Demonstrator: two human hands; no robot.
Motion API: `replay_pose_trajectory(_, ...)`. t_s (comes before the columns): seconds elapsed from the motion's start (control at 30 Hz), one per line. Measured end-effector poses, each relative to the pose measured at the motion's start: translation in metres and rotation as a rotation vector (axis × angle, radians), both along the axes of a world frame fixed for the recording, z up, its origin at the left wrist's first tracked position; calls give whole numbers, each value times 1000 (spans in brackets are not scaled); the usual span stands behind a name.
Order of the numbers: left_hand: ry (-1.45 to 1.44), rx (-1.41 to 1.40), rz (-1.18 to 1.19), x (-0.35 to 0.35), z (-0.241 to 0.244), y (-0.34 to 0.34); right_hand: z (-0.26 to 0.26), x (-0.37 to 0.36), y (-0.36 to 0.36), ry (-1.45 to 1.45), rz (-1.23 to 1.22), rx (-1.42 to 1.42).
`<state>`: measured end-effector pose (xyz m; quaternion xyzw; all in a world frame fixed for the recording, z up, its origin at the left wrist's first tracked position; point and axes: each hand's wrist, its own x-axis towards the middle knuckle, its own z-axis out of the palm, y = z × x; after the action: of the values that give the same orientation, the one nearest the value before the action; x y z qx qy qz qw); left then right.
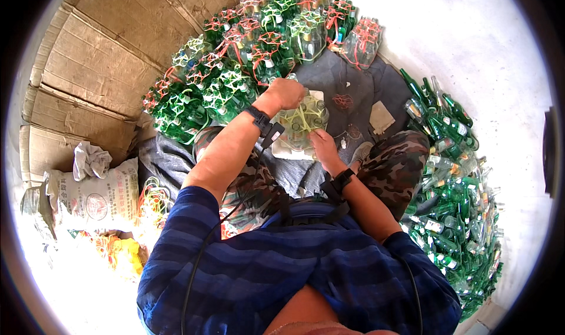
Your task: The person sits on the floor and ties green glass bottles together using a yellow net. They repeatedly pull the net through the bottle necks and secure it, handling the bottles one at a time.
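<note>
Between my knees a bundle of clear glass bottles (296, 126) stands upright on a white foam slab (282, 152). Yellow-green plastic strapping (309, 115) criss-crosses among the bottle necks. My left hand (286, 94) is closed in a fist over the far left of the bundle, with the strapping running up to it; the fingers' inner side is hidden. At the near right side, my right hand (324, 147) pinches the strapping between thumb and fingers, close against the bottles.
Strapped bundles of bottles (269, 48) crowd the far left beside cardboard sheets (97, 48). Loose green and clear bottles (459, 220) are heaped at right. Red strapping (343, 100) and a cardboard piece (382, 118) lie on the dark cloth (353, 79). A printed sack (99, 198) sits left.
</note>
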<state>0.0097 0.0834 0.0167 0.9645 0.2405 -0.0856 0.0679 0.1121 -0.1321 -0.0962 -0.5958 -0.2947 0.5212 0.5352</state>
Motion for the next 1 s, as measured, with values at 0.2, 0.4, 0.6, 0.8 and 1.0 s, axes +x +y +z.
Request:
replay_pose_trajectory(0.2, -24, 17, -6, 2, -1, -1, -4, -3, 2, 4, 6, -20)
replay_pose_trajectory(0.4, -124, 42, -34, 3, -10, 1, -13, -9, 7, -99, 13, 0)
replay_pose_trajectory(0.6, -191, 49, -82, 6, -16, 1, -15, -11, 8, -158, 26, 1)
replay_pose_trajectory(0.8, -198, 3, -89, 10, -13, 3, -15, -12, 10, -295, 24, -16)
replay_pose_trajectory(1.0, -187, 20, -116, 14, -15, 4, 5, -13, 9, -343, 32, -52)
